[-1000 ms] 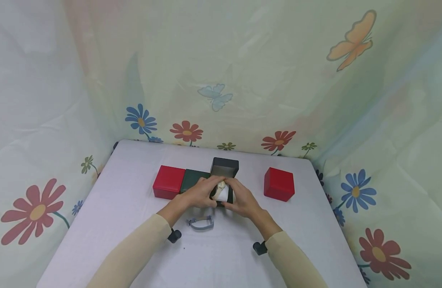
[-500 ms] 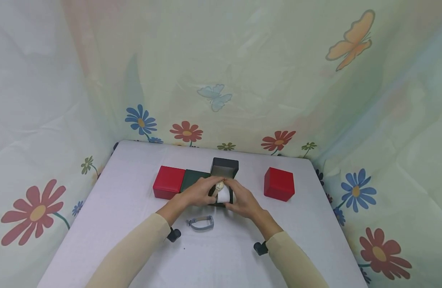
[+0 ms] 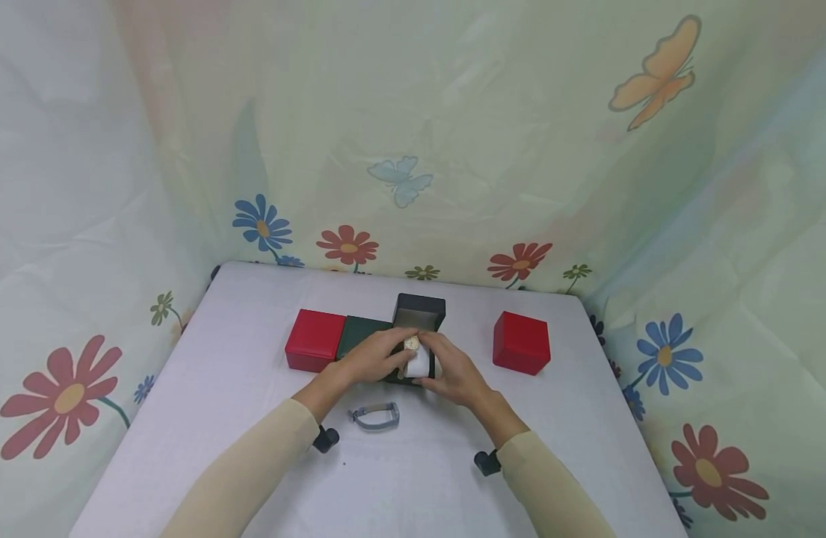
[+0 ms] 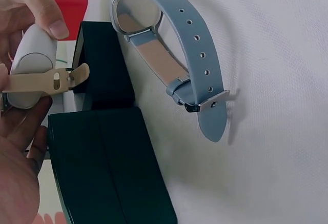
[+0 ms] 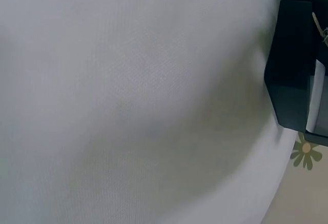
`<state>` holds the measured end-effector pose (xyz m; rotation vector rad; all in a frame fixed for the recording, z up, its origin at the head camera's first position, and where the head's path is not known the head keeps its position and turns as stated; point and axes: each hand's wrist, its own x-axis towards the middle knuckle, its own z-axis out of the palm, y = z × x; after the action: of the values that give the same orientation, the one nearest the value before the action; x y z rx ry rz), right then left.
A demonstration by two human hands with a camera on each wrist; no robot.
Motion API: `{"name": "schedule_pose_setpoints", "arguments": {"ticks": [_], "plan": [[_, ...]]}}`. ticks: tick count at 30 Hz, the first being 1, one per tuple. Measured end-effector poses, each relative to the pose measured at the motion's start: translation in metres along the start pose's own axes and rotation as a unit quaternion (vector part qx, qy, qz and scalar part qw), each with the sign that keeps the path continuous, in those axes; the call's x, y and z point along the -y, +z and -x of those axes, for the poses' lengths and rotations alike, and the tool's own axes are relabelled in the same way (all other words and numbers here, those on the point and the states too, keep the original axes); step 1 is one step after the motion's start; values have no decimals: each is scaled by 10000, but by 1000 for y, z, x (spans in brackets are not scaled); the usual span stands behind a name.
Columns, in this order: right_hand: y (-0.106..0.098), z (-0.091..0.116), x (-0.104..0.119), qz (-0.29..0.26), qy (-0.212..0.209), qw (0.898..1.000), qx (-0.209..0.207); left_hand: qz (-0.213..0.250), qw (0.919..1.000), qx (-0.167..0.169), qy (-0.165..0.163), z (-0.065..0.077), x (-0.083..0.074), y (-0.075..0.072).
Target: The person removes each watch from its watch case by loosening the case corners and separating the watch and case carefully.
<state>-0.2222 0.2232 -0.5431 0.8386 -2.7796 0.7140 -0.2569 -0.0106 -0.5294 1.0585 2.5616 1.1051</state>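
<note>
Wristwatch with a beige strap and round gold-toned face (image 3: 411, 343): lies against a rounded white cushion (image 3: 418, 365), at the open near-black box (image 3: 432, 366) whose lid (image 3: 421, 302) stands raised on the far side. Left wrist view: strap crosses the cushion, its end jutting clear; buckled or not, cannot tell.

Left hand (image 3: 372, 360): thumb and fingers pinching the watch, thumb just below the face. Right hand (image 3: 456, 371): thumb on the cushion's end, fingers curled round it; some fingertips hidden.

Progress, a judgement: roughly midway. Done: box open, strap laid across cushion. Left: face sits off-centre, toward the cushion's left side; box not closed. Cushion fully down in the box? Cannot tell. Second watch with a grey-blue strap (image 3: 375, 424), looped, lies untouched on the white cloth tabletop (image 3: 413, 486). Closed dark green case (image 3: 359, 336) and a red case (image 3: 315, 338) stand to the left; another red case (image 3: 522, 342) well apart, right.

Against half a second ago: left thumb has come up from the box's near edge onto the strap, hiding most of it; right hand much the same; cases and grey-blue watch unmoved
</note>
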Motion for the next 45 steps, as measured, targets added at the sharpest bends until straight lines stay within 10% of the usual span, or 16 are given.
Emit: {"name": "schedule_pose_setpoints", "arguments": {"ticks": [31,39,45], "plan": [[0,-1,2,119,-206,9987,-445,234,9946,-1010,-63,12,6,-11],[0,-3,-1,233,-125,9988,-423,292,9973,-515,431,22,0,-17],[0,-5,-2,204,-75,9989,-421,597,9966,561,54,31,-6,-16]]}}
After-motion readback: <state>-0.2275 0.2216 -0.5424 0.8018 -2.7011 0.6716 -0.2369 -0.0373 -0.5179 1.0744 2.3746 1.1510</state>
